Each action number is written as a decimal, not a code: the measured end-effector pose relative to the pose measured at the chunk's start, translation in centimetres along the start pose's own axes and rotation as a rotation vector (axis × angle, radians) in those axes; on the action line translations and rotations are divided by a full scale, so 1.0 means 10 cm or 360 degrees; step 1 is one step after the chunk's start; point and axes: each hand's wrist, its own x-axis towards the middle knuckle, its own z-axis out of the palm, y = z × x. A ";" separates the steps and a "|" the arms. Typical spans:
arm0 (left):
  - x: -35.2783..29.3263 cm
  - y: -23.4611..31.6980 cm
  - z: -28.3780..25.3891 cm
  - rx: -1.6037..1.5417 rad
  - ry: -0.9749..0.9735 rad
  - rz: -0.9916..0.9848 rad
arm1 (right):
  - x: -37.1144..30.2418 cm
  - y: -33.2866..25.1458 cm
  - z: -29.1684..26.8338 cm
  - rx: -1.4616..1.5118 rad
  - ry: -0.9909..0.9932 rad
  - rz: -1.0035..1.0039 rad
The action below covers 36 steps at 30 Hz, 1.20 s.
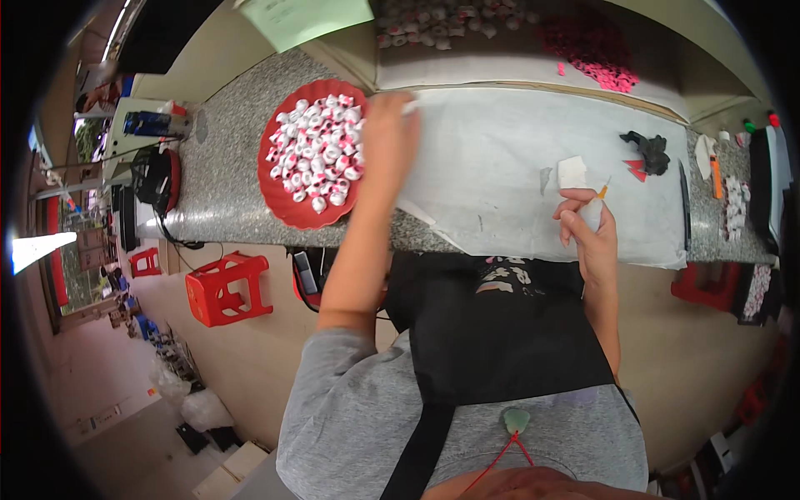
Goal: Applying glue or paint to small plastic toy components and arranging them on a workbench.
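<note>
My left hand point(390, 137) is smeared by motion at the right rim of a red scalloped plate point(275, 204). A heap of small white pieces with pink and dark marks point(312, 150) fills the plate. Something small and white shows by the fingertips of that hand, too blurred to name. Over the white paper sheet point(492, 167), my right hand point(590, 229) is closed around a small white squeeze bottle point(592, 213) with an orange needle tip pointing up and away. Just beyond that hand, a white square piece point(572, 172) lies on the sheet.
A crumpled black cloth point(646, 152) and a red jagged scrap point(636, 169) lie on the sheet's right. Behind, a shelf holds more white pieces point(442, 25) and a pink pile point(612, 75). An orange tool point(716, 177) lies far right. A red stool point(227, 287) stands at lower left.
</note>
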 end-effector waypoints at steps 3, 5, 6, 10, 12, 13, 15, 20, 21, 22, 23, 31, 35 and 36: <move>-0.18 -0.21 -0.59 0.0505 0.0066 -0.0062 | 0.05 0.02 -0.10 0.0042 -0.0016 0.0020; -0.17 -0.21 -0.65 0.0734 0.0112 -0.0030 | 0.11 0.02 -0.08 0.0034 -0.0021 0.0028; -0.09 -0.17 -0.54 0.0499 0.0182 0.0042 | 0.13 -0.02 -0.05 0.0033 -0.0001 0.0003; 0.50 0.30 0.22 0.0017 0.0139 0.0513 | 0.11 -0.10 0.01 0.0116 0.0085 -0.0191; 0.88 0.54 0.72 0.0268 -0.0139 0.0332 | 0.03 -0.13 -0.03 0.0103 0.0122 -0.0226; 1.08 0.67 0.89 0.0469 0.0291 0.0737 | 0.00 -0.13 -0.05 0.0093 0.0146 -0.0255; 1.48 0.73 1.21 0.0637 0.0744 0.1147 | -0.08 -0.12 -0.11 0.0062 0.0230 -0.0238; 1.91 0.64 1.46 -0.0272 -0.1185 -0.0367 | -0.18 -0.15 -0.21 0.0010 0.0463 -0.0143; 1.90 0.62 1.43 -0.0275 -0.1199 -0.0356 | -0.17 -0.14 -0.24 0.0013 0.0470 -0.0132; 1.86 0.55 1.34 -0.0378 -0.1192 -0.0336 | -0.15 -0.12 -0.23 0.0023 0.0456 -0.0118; 1.80 0.53 1.31 -0.0488 -0.1195 -0.0312 | -0.13 -0.12 -0.23 0.0030 0.0464 -0.0110; 1.07 0.28 1.34 -0.0196 -0.0244 0.0439 | 0.04 -0.13 -0.15 0.0053 0.0201 -0.0058; 0.81 0.49 1.06 -0.0108 -0.0388 0.0355 | 0.02 -0.09 -0.15 0.0055 0.0236 -0.0053; 0.78 0.53 1.07 -0.0044 -0.0264 0.0456 | 0.01 -0.09 -0.17 0.0065 0.0250 -0.0029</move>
